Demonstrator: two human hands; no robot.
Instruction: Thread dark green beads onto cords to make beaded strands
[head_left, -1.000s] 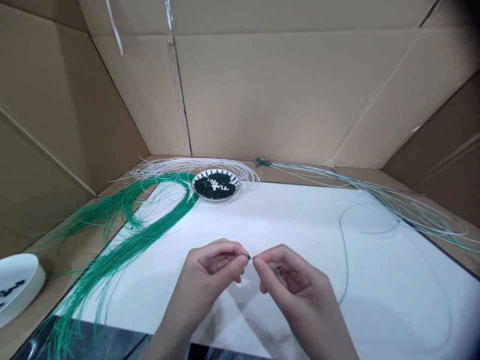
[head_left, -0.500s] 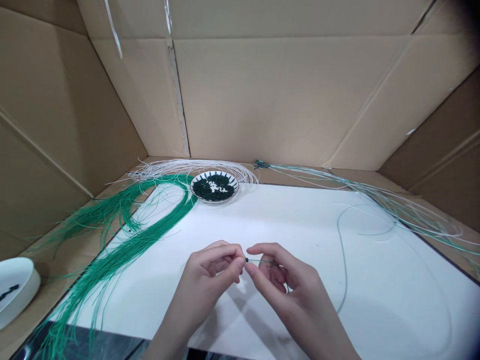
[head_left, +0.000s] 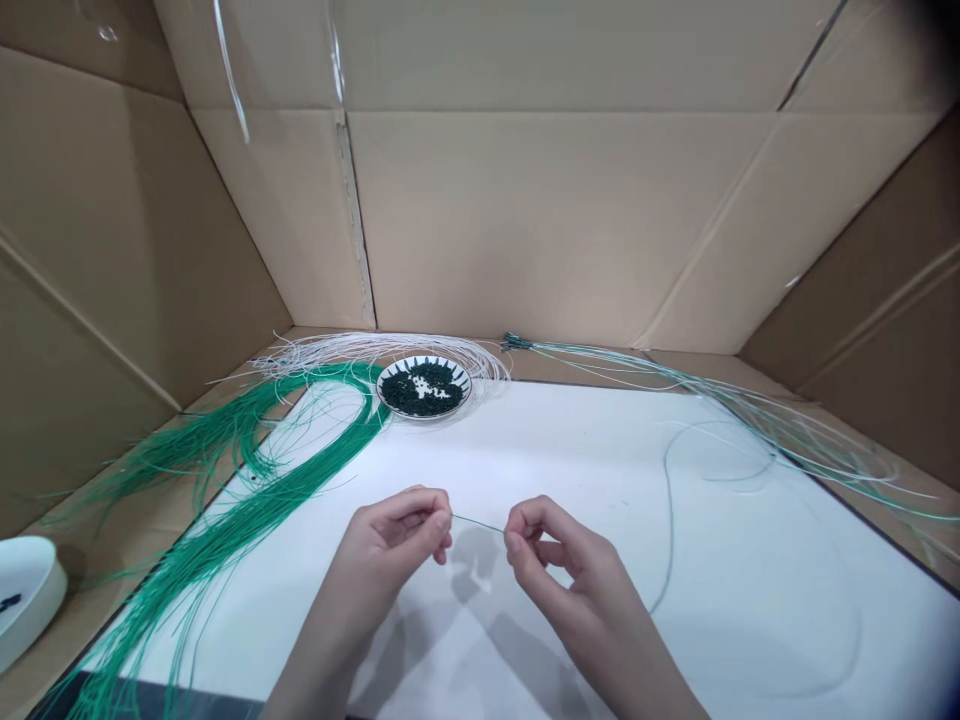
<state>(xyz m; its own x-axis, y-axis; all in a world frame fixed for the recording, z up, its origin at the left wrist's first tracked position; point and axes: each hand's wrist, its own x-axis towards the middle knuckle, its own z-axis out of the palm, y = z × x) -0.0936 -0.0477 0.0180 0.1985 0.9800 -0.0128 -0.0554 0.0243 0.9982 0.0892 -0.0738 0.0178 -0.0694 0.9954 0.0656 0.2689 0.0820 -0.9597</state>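
Between my two hands a thin dark-green cord (head_left: pixel 478 523) runs straight and nearly level, above the white board. My left hand (head_left: pixel 401 535) pinches one end of it between thumb and forefinger; whether a bead sits inside that pinch is hidden. My right hand (head_left: pixel 562 560) grips the cord at the other side, thumb against forefinger, the remaining fingers curled. A long pale-green cord (head_left: pixel 669 530) loops over the board to the right of my right hand; its link to the held piece cannot be made out.
A patterned dish (head_left: pixel 424 412) of small dark-green beads stands at the board's (head_left: pixel 525 440) back edge. Green cords (head_left: pixel 300 500) spread down the left, with white cords (head_left: pixel 390 345) behind. A beaded bundle (head_left: pixel 517 342) trails right. A white bowl (head_left: pixel 45 600) sits far left; cardboard walls enclose everything.
My hands have drawn apart, lengthening the cord between them. My right thumb and forefinger have closed. The dark bead at my left fingertips is now out of sight. The view has tilted slightly.
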